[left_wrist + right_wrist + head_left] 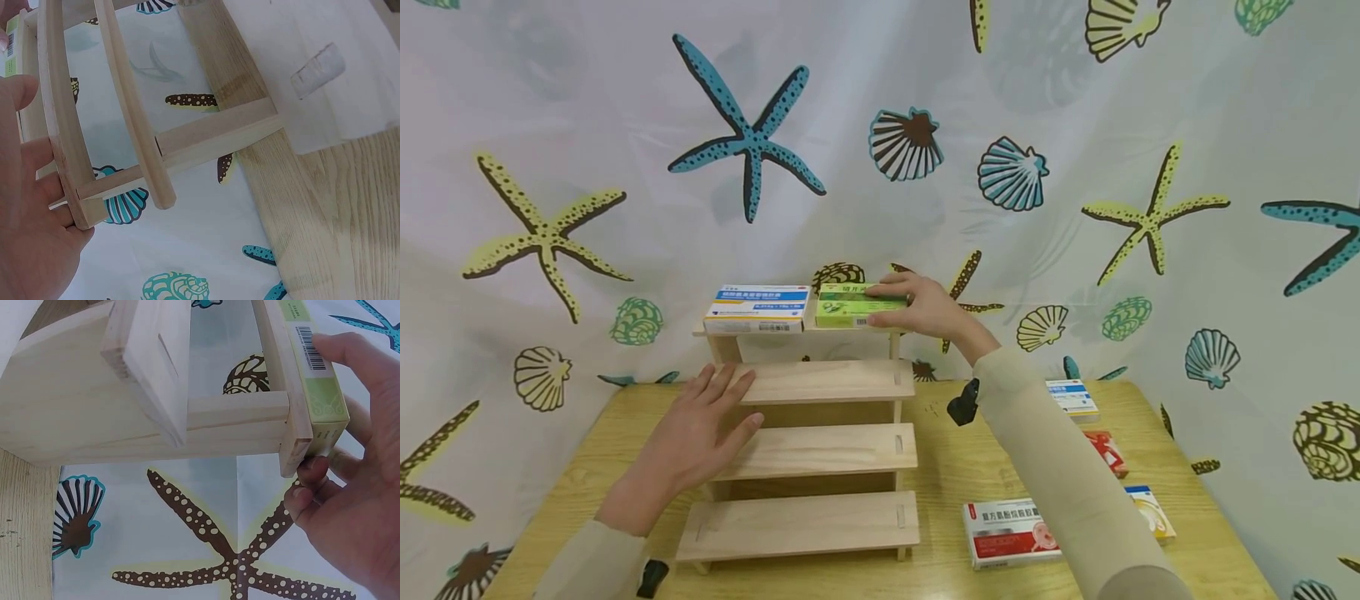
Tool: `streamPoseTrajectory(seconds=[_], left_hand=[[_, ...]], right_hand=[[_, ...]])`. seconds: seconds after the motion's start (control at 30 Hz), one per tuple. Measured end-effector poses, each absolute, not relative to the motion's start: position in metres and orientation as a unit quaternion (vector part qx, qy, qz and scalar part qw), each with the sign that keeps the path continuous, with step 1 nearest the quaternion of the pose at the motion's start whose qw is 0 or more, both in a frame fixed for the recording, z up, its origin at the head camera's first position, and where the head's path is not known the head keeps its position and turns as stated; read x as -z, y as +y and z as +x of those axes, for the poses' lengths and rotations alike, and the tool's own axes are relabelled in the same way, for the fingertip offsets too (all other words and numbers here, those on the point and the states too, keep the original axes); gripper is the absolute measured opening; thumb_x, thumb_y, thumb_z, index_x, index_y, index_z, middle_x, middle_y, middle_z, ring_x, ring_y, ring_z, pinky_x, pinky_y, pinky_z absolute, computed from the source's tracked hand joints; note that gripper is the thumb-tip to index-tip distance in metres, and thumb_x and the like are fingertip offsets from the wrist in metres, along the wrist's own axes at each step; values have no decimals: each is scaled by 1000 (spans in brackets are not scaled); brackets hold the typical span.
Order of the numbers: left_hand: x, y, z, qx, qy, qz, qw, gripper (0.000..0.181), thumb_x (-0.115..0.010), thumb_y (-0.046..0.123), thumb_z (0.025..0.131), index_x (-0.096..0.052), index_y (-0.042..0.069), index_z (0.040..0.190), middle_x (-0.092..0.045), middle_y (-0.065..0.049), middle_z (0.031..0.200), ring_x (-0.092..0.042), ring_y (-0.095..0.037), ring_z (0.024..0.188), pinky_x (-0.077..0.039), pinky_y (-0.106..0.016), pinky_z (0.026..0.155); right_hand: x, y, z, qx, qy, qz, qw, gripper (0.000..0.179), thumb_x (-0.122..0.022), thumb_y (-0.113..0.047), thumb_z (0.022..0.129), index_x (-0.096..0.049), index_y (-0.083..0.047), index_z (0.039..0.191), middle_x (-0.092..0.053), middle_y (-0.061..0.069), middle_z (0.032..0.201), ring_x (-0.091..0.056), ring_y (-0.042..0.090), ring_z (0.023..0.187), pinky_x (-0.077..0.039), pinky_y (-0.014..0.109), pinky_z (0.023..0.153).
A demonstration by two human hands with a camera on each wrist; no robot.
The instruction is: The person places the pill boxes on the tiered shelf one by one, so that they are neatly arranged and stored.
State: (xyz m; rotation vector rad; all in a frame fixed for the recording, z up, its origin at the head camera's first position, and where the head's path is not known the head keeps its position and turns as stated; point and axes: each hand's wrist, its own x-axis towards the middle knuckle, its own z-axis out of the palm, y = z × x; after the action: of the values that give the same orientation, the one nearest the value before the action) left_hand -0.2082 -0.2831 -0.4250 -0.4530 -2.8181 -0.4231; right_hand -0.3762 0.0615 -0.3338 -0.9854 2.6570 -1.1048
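Note:
My right hand (925, 307) holds a green medicine box (842, 307) by its right end, on the top tier of a stepped wooden rack (820, 521). In the right wrist view, the thumb presses the barcode side of the box while other fingers bend around its end. A white and blue medicine box (757, 308) lies to the left on the same tier. My left hand (688, 437) rests at the left end of the second tier, fingers spread along the wood. The left wrist view shows its fingers against the plank (59, 125).
On the wooden table (943, 467), to the right of the rack, lie a red and white box (1007, 533), a blue, white and yellow box (1152, 512), a red box (1107, 452) and a white and blue box (1075, 400). The right sleeve partly covers them. A patterned curtain (880, 225) hangs behind.

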Motion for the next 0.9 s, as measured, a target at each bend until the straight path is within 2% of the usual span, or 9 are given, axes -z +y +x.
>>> streamPoseTrajectory(seconds=[0.13, 0.43, 0.5, 0.6, 0.67, 0.7, 0.73, 0.8, 0.9], left_hand=[[424, -282, -208, 145, -969, -155, 126, 69, -52, 48, 109, -42, 4, 161, -34, -32, 166, -26, -59, 154, -25, -72, 124], [423, -282, -209, 147, -969, -154, 126, 69, -52, 48, 109, -41, 5, 162, -33, -32, 166, -24, -59, 155, -24, -72, 124], [424, -282, -208, 146, -969, -153, 124, 69, -52, 48, 109, -41, 5, 162, -33, -32, 166, -24, -59, 155, -24, -72, 125], [424, -282, -207, 145, -970, -153, 123, 69, -52, 48, 109, -41, 5, 162, -33, -32, 166, -24, -59, 155, -24, -71, 125], [424, -282, -207, 146, -970, -153, 123, 69, -52, 48, 109, -41, 5, 162, -33, -32, 166, -24, -59, 154, -24, -71, 125], [423, -281, -207, 146, -970, -153, 123, 69, -52, 48, 109, -41, 4, 162, -33, -32, 166, -24, -59, 154, -24, -71, 125], [423, -281, -206, 147, -969, -154, 123, 69, -52, 48, 109, -41, 4, 162, -33, -33, 166, -25, -59, 154, -24, -71, 125], [423, -281, -206, 147, -969, -154, 125, 69, -52, 48, 109, -41, 4, 161, -33, -33, 166, -25, -59, 154, -24, -71, 125], [423, -281, -206, 145, -969, -153, 126, 69, -52, 48, 109, -41, 4, 162, -33, -32, 166, -25, -59, 154, -25, -71, 124]], right_hand=[[334, 62, -376, 356, 875, -324, 49, 60, -76, -39, 97, -60, -21, 151, -34, 10, 171, -26, 35, 161, -35, 60, 126], [334, 64, -374, 359, 875, -324, 35, 63, -76, -39, 96, -59, -21, 153, -34, 14, 171, -41, 37, 153, -45, 57, 118], [334, 66, -372, 363, 875, -319, 31, 64, -77, -40, 95, -58, -22, 153, -34, 13, 171, -49, 35, 145, -50, 54, 112], [333, 70, -371, 374, 874, -310, 23, 64, -77, -42, 95, -59, -21, 153, -36, 12, 171, -62, 31, 113, -55, 45, 92], [331, 74, -369, 385, 872, -303, 15, 63, -76, -42, 96, -59, -20, 152, -37, 11, 170, -61, 29, 93, -52, 41, 78], [331, 77, -368, 388, 871, -301, 9, 62, -76, -42, 97, -60, -19, 152, -38, 11, 170, -60, 28, 89, -51, 40, 74], [330, 80, -368, 392, 870, -300, 4, 61, -75, -42, 97, -59, -18, 152, -39, 10, 169, -60, 28, 87, -50, 40, 73], [330, 85, -366, 395, 869, -297, -8, 61, -73, -42, 98, -59, -17, 152, -43, 8, 166, -62, 26, 95, -52, 42, 77], [331, 95, -362, 396, 870, -294, -21, 59, -71, -42, 99, -60, -17, 151, -49, 5, 162, -63, 26, 115, -55, 49, 91]])
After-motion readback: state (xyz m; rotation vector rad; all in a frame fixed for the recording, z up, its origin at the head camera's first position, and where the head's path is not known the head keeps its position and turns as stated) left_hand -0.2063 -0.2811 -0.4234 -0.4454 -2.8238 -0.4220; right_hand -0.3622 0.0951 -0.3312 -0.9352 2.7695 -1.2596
